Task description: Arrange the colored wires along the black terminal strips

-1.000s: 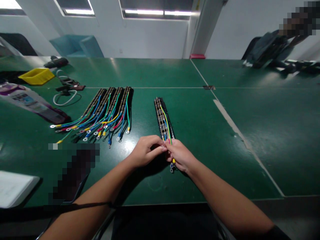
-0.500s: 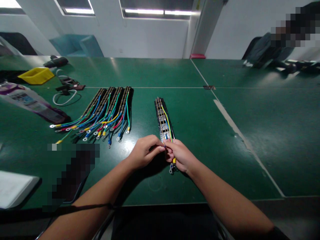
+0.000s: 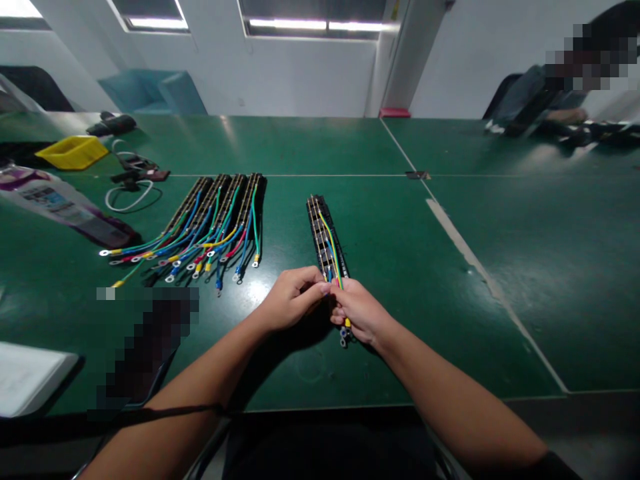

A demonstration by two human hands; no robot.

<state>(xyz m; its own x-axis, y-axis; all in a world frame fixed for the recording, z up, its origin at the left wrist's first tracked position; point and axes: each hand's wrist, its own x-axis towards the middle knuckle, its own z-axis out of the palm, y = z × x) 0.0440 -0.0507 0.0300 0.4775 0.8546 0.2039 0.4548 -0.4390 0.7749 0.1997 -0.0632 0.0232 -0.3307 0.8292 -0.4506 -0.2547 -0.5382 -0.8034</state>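
Observation:
In front of me a long black terminal strip [image 3: 320,230] with metal contacts lies on the green table, its near end at my hands. Coloured wires, among them a yellow-green wire [image 3: 332,241], run along it toward me. My right hand [image 3: 363,310] is closed around the wire bundle, and ring lugs [image 3: 345,337] stick out below the fist. My left hand [image 3: 295,297] pinches at the strip's near end, its fingertips meeting the right thumb; whatever sits between them is hidden.
Several wired terminal strips [image 3: 220,207] lie side by side on the left, lugs toward me. Farther left are a bottle [image 3: 65,207], a yellow bin [image 3: 74,153], a white cable [image 3: 133,200] and a white object [image 3: 35,377]. Another person [image 3: 540,100] sits at the far right.
The far end of the terminal strip has shifted slightly left and the strip has tilted a little. My left fingers have closed nearer to the right thumb. The right hand keeps its grip.

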